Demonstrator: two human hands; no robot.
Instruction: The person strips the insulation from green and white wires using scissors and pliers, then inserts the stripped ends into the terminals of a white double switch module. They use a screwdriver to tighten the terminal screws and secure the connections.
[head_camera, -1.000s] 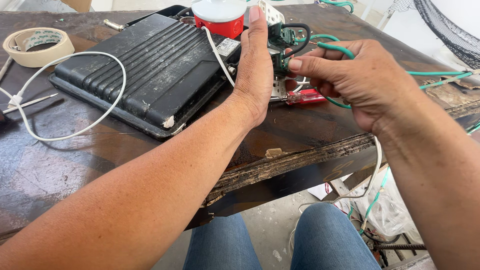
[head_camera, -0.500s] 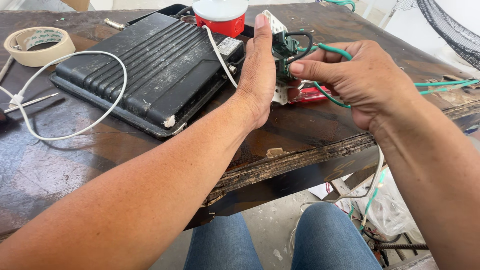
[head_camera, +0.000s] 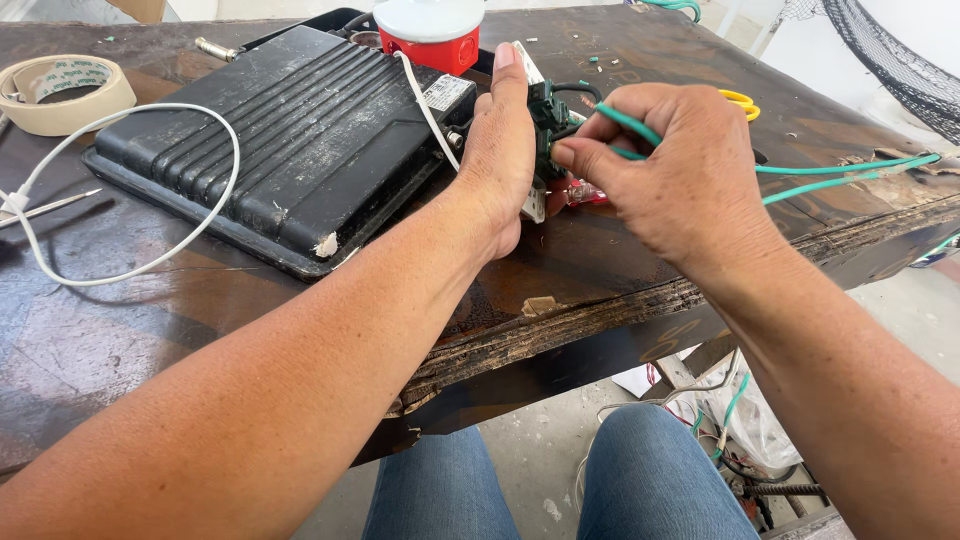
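Nearest me, my blue-jeaned knees (head_camera: 650, 480) sat under the splintered edge of the dark wooden counter (head_camera: 620, 270). My left hand (head_camera: 505, 150) stood flat and upright, fingers straight, braced against a small white-backed electrical device (head_camera: 545, 110). My right hand (head_camera: 665, 165) pinched a green wire (head_camera: 840, 172) at that device. Beyond lay a black ribbed case (head_camera: 290, 140), a white cable (head_camera: 150, 190), masking tape (head_camera: 62, 90) and a red box (head_camera: 430, 30).

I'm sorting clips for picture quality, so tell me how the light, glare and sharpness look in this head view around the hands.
Head view: even daylight, soft shadows under the left hand and right hand; a pale sheen on the dark table; the green wire and black ribbed case are sharp; the small part between the hands is mostly hidden; top right corner blown out white.
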